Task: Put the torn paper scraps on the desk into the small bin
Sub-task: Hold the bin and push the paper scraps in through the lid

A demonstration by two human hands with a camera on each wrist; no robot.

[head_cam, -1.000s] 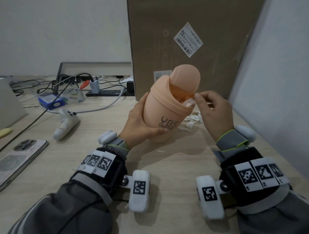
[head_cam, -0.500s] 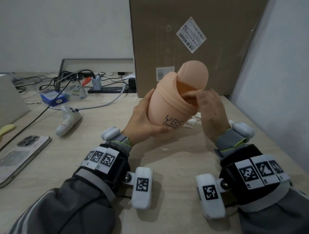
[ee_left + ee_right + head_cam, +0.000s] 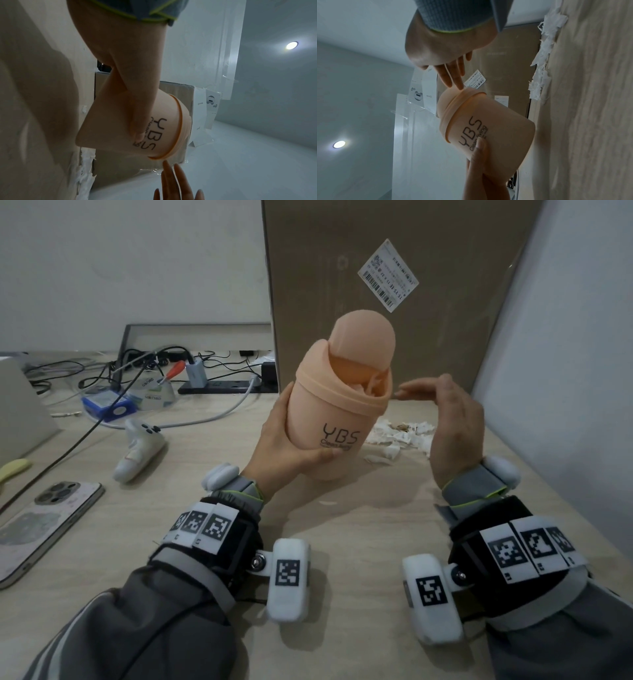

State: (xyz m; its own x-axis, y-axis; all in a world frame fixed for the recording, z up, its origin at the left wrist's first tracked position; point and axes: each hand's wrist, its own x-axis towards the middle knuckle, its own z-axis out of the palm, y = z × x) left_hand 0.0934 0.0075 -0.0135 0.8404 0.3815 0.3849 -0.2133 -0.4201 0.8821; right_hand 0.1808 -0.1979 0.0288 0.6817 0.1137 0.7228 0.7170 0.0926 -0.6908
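My left hand (image 3: 291, 446) holds the small bin (image 3: 339, 405) tilted above the desk (image 3: 342, 542), grip curled round its body. My right hand (image 3: 455, 426), a second ago at the flap with a scrap, is now out, its grip wide and empty. White paper shows inside the opening; most torn paper scraps (image 3: 400, 434) still lie behind the bin.
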